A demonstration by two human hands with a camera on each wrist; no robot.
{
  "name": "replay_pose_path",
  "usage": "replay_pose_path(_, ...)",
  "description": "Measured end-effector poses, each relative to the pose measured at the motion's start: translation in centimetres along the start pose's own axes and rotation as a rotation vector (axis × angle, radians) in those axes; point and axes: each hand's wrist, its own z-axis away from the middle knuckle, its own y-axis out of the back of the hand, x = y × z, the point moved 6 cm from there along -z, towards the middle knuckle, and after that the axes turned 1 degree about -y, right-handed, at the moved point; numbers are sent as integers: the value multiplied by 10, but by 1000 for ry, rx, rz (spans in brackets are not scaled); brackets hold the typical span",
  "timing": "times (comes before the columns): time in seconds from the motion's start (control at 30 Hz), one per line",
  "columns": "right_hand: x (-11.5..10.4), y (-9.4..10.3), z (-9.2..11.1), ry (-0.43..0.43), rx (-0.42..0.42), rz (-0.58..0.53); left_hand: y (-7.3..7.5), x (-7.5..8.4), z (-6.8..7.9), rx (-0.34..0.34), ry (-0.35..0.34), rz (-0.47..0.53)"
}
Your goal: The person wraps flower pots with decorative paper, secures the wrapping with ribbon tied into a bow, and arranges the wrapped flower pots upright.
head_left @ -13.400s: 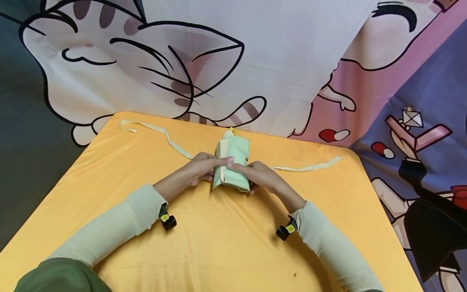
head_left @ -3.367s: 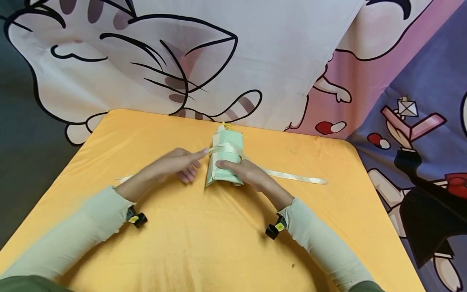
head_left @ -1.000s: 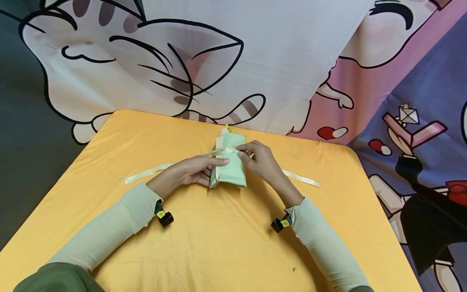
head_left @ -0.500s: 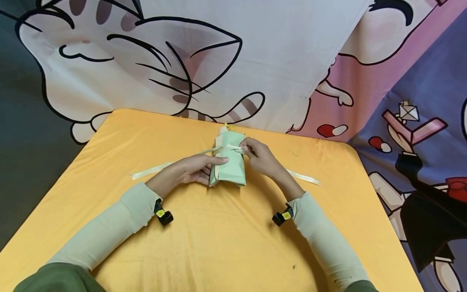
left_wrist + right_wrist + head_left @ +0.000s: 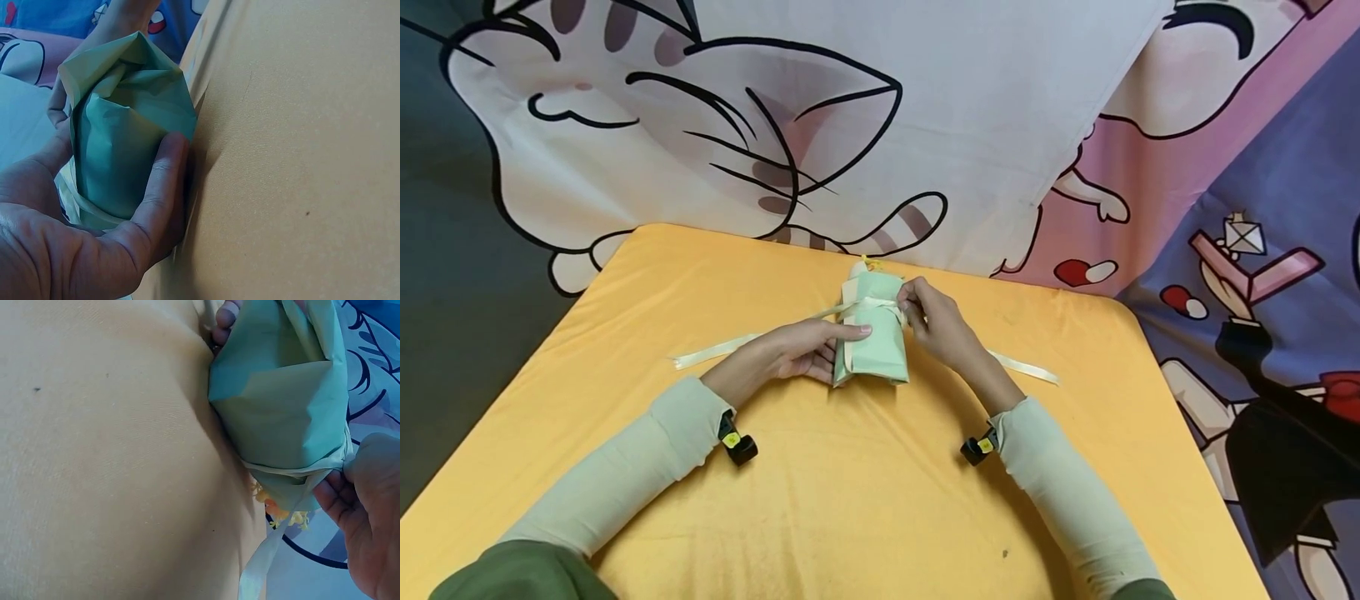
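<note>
A small bouquet wrapped in mint-green paper (image 5: 880,354) lies mid-table, its folded open end towards me. Small yellow-orange flowers (image 5: 278,511) peek out at its far end. A pale satin ribbon (image 5: 876,303) runs round the wrap, crossing over its top. My left hand (image 5: 801,346) grips the bouquet from the left, thumb on top and fingers along the side and underneath. At the right edge, my right hand (image 5: 936,321) pinches the ribbon between thumb and curled fingers. In the right wrist view a ribbon tail (image 5: 259,565) hangs from the band beside that hand.
The table has a yellow cloth (image 5: 820,500). One ribbon end (image 5: 711,351) lies to the left behind my left wrist, another ribbon end (image 5: 1030,368) to the right. A cat-print curtain (image 5: 985,125) stands right behind the table's far edge.
The ribbon, earlier spread flat under the bouquet, now circles it. The left hand has taken over the hold on the wrap; the right hand has drawn the ribbon slightly rightward.
</note>
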Motion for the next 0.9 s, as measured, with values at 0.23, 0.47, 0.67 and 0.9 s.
replay_pose_path(0.23, -4, -1, 3, -1, 26, 36, 1, 0, 1, 17, -3, 4)
replay_pose_path(0.47, 1, -1, 9, -98, 16, -26, 0, -1, 1, 19, -2, 15)
replay_pose_path(0.67, 6, 1, 14, -119, -3, -132, -1, 0, 2, 14, -7, 14)
replay_pose_path(0.9, 6, 7, 10, -111, 27, -133, -2, 0, 2, 12, -13, 17)
